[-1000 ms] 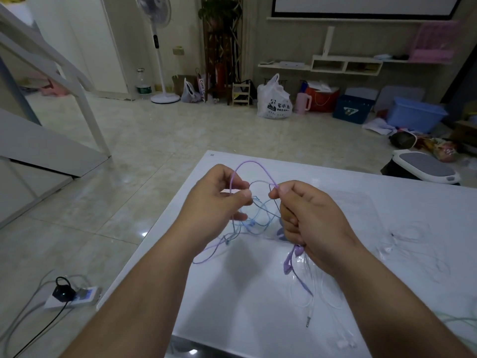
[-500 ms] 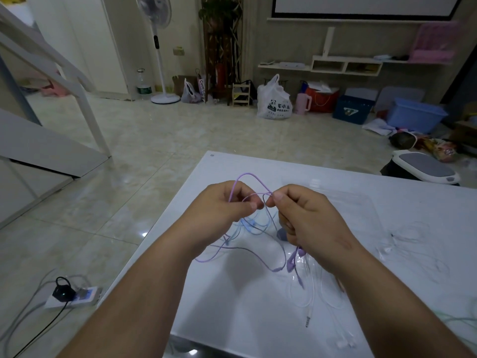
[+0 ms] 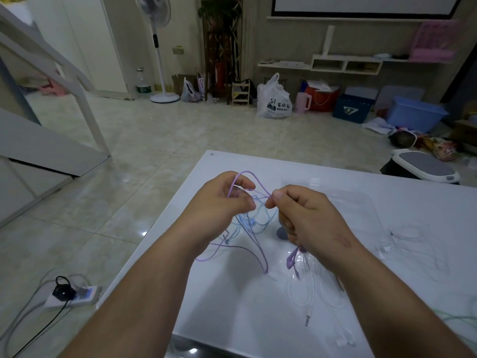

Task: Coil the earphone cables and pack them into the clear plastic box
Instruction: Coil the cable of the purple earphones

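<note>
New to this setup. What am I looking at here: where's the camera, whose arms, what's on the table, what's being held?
No robot here: a person works with two bare hands. The single camera sits on the person's head and looks forward and down, so the arms enter from the bottom of the picture.

The left hand and right hand are raised over a white table. Between them they pinch a purple earphone cable, which arches above the fingers and trails down onto the table. A light blue cable is tangled just beneath the hands.

White earphone cables lie loose to the right, one with its plug showing. The clear plastic box sits behind the right hand, hard to make out.

Beyond the table is a tiled floor with household clutter.
</note>
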### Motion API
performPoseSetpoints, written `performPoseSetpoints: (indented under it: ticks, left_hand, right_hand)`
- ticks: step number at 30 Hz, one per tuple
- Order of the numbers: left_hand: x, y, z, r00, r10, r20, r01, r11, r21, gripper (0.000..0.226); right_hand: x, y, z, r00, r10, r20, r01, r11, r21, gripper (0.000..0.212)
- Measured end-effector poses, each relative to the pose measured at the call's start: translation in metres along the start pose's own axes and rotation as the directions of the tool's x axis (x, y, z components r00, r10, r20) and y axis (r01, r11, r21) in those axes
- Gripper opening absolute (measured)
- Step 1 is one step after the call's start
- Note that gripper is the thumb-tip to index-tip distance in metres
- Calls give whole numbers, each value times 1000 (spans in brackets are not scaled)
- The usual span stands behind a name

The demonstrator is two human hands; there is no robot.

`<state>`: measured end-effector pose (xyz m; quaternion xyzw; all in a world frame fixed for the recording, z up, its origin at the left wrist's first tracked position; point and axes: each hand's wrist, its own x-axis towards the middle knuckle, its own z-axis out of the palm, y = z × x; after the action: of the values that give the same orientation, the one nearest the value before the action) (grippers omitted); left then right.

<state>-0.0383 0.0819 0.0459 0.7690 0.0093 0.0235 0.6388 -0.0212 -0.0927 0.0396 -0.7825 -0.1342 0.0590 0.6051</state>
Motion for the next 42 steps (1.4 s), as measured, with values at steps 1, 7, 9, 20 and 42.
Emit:
performPoseSetpoints:
  ticks: [1,7,9,20,42]
  left_hand:
    - [0,2,-1,999,19,-46,-19,1000,2,20]
    - [5,-3,-11,933,166,-320,-124,981,146,26]
    - [6,-4,-14,915,170,-366,-128,982,136,28]
    - [2,0,-23,885,162,-436,-110,984,141,19]
    - [8,-7,-29,938,22,-347,-2,998,56,16]
  right_hand:
    - [0,0,-2,1000,8,-1,-8,1000,15,27]
    - [2,-1,-11,999,39,21,-38,999,-14,12]
    - [2,-2,-10,998,65,3,-65,998,-4,15]
    - [5,3,-16,988,152,-11,-150,981,122,20]
    - [7,5,-22,989,150,13,-150,980,132,18]
